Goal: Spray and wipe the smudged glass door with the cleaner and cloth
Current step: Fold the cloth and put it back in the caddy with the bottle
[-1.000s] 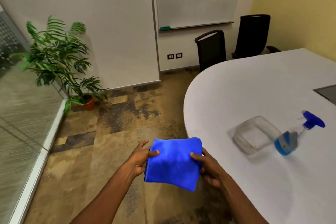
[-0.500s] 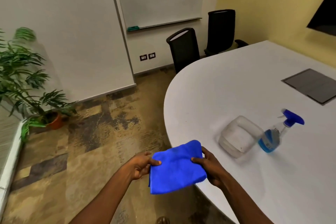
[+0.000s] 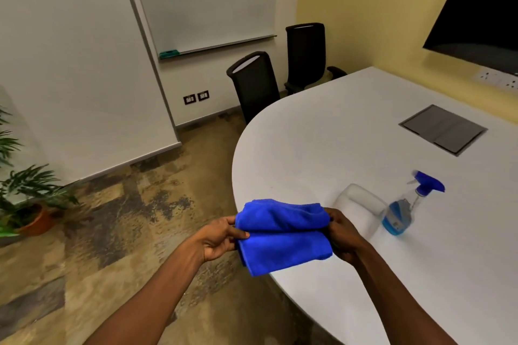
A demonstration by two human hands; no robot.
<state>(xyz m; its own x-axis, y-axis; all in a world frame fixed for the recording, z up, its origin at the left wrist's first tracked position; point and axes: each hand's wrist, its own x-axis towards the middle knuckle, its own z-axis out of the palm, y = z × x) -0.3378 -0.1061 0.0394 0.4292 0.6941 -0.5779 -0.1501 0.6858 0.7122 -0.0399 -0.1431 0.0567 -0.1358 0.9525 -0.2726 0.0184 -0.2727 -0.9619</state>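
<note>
2 hands, left hand and right hand, now fold the blue cloth in half, fingers pinched on its ends, as the view swings from the glass toward the spray bottle on the table, probably next.

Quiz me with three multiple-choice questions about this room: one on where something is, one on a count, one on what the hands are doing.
1. Where is the spray bottle?
A. On the floor
B. On the white table
C. On a chair

2. How many black chairs stand near the whiteboard?
A. Two
B. Four
C. None

3. What is the state of the blue cloth?
A. Lying flat on the table
B. Hanging on the plant
C. Folded, held by both hands

Answers:
1 B, it stands on the tabletop beside a clear container.
2 A, two chair backs show.
3 C, the left hand and right hand grip its ends.
</note>
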